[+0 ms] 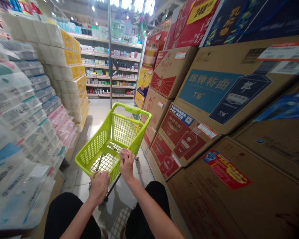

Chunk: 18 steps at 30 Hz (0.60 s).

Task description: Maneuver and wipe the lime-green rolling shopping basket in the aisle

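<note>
A lime-green plastic shopping cart (92, 151) on small wheels stands in front of me in a narrow aisle. Its basket has lattice walls and a grid floor, with nothing lying in it. My left hand (99, 186) has its fingers curled over the near rim at the left. My right hand (126, 164) is closed on the rim at the near right corner. The cart's raised handle (131, 109) is on the far side, away from both hands. My dark-clothed knees are on either side below.
Stacked cardboard cartons (209, 83) wall the right side. Plastic-wrapped packs (22, 109) and tall yellow-and-white paper stacks (64, 66) line the left. Ahead, a glass door with a metal frame (110, 39) and dark handle stands before stocked shelves (124, 59). Tiled floor (97, 106) runs between.
</note>
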Tool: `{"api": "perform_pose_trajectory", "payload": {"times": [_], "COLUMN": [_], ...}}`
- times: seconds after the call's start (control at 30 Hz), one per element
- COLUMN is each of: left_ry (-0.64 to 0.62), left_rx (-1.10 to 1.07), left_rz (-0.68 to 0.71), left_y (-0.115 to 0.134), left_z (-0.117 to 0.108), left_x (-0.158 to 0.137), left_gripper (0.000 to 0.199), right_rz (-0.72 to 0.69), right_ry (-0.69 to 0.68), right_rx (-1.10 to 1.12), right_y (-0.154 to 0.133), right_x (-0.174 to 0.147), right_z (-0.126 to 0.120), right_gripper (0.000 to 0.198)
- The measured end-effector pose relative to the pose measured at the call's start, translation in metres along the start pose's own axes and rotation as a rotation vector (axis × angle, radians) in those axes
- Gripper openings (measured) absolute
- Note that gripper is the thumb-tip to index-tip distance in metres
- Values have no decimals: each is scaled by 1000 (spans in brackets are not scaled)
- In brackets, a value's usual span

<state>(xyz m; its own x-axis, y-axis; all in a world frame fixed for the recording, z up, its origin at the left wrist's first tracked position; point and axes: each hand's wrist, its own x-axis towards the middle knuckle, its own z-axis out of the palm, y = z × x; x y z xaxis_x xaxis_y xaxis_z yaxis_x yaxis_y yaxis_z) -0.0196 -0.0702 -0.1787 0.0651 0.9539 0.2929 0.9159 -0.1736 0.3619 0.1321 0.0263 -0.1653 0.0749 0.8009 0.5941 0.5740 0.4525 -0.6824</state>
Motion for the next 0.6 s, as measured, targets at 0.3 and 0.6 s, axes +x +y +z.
{"api": "perform_pose_trajectory", "payload": {"times": [0.3, 0.6], "left_ry": [-130, -182], "left_rx": [-16, 188], "left_rz": [-35, -124], "left_y": [-9, 24], "left_z": [-9, -9], "left_x": [8, 42], "left_gripper": [44, 46], "right_rz": [420, 332], "right_ry": [298, 151], "right_rx": [135, 163], "right_y": [2, 6], "right_x": [-103, -69], "right_z": [80, 61], "right_gripper": [22, 23]}}
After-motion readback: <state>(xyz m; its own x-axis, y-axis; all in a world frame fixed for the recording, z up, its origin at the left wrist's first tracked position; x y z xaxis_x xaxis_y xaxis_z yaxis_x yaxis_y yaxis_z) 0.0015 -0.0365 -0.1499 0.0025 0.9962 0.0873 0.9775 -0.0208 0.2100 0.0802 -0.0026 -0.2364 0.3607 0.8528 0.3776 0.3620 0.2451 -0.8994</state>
